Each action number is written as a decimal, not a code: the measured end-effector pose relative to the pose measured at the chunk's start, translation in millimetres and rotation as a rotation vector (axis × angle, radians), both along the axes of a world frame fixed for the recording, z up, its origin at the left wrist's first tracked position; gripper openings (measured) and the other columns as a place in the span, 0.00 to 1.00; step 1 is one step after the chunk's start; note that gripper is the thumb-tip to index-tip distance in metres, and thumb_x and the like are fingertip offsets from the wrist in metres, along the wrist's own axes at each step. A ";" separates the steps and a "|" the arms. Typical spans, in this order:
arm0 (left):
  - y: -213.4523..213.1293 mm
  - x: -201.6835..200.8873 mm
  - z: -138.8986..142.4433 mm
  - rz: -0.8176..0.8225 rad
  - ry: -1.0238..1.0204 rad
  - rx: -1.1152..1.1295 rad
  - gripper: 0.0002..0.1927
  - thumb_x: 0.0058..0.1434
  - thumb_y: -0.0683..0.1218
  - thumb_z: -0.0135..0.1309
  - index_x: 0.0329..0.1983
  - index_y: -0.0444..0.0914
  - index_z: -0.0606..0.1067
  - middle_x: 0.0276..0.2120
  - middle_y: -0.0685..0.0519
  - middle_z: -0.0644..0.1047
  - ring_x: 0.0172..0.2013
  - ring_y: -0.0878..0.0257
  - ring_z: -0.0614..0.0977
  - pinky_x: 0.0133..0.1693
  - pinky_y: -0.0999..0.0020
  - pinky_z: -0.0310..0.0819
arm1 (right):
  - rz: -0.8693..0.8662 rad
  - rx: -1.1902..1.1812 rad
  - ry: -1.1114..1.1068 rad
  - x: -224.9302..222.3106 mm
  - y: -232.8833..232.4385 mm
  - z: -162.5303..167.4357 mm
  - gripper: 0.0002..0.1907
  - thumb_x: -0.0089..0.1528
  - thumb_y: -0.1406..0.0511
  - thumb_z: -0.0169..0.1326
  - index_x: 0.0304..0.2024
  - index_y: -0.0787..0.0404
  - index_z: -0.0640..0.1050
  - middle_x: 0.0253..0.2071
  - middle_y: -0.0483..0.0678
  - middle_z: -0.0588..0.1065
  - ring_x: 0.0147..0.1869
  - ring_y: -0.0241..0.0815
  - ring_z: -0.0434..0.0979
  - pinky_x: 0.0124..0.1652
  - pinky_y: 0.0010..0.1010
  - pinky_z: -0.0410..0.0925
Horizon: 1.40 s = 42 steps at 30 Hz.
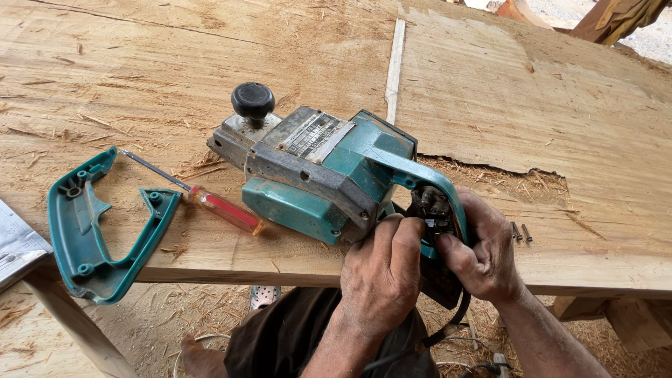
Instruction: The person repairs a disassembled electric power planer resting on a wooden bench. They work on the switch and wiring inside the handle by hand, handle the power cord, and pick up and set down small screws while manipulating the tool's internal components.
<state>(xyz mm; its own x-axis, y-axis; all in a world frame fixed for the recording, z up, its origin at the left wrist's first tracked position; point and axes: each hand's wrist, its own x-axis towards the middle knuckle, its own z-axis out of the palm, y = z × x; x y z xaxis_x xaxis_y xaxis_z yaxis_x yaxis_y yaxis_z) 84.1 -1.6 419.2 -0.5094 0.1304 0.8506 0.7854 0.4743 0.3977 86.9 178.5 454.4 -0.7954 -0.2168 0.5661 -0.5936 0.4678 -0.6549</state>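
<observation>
A teal and grey electric planer with a black knob lies on a wide wooden plank. One half of its handle shell is off, showing the black switch parts inside. My left hand and my right hand both grip the open handle at the plank's near edge, fingertips on the switch parts. The loose teal handle half lies at the left. A red-handled screwdriver rests between it and the planer.
Two small screws lie right of my right hand. A thin wood strip lies along the plank behind the planer. A grey metal sheet corner shows at the left edge. A black cord hangs down; sawdust covers the ground.
</observation>
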 end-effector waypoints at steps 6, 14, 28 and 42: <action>5.0 -2.1 2.6 -0.019 0.007 -0.029 0.18 0.66 0.35 0.53 0.58 0.31 0.66 0.43 0.41 0.76 0.36 0.56 0.83 0.31 0.64 0.79 | 0.020 -0.017 0.002 -2.3 7.2 -2.5 0.23 0.61 0.59 0.50 0.54 0.66 0.75 0.36 0.42 0.74 0.37 0.31 0.72 0.36 0.25 0.69; 11.5 -4.4 4.7 -0.022 -0.015 -0.043 0.22 0.63 0.35 0.55 0.59 0.32 0.67 0.44 0.42 0.76 0.36 0.56 0.83 0.31 0.63 0.78 | -0.017 0.003 0.000 -5.5 15.5 -6.1 0.20 0.61 0.59 0.51 0.51 0.65 0.76 0.35 0.43 0.74 0.36 0.31 0.73 0.36 0.26 0.69; 13.3 -9.4 3.8 -0.013 -0.053 -0.067 0.19 0.64 0.35 0.55 0.57 0.32 0.68 0.42 0.44 0.76 0.34 0.57 0.82 0.30 0.64 0.77 | -0.001 -0.044 -0.022 -8.6 19.4 -14.5 0.18 0.65 0.61 0.52 0.53 0.66 0.77 0.45 0.48 0.78 0.45 0.35 0.77 0.45 0.29 0.73; 14.9 -7.4 5.1 0.005 -0.024 0.064 0.15 0.68 0.37 0.59 0.55 0.33 0.70 0.41 0.45 0.78 0.37 0.57 0.84 0.32 0.65 0.79 | -0.062 -0.008 -0.007 -5.3 13.2 -11.9 0.18 0.69 0.57 0.52 0.52 0.65 0.77 0.42 0.46 0.77 0.43 0.34 0.77 0.42 0.28 0.73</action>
<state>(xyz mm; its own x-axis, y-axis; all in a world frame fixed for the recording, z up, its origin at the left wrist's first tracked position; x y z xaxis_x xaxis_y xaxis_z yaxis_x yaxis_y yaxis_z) 76.8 13.3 424.3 -0.5302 0.0736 0.8447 0.7730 0.4513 0.4459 81.6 191.7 442.5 -0.8111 -0.1623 0.5619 -0.5588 0.4986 -0.6627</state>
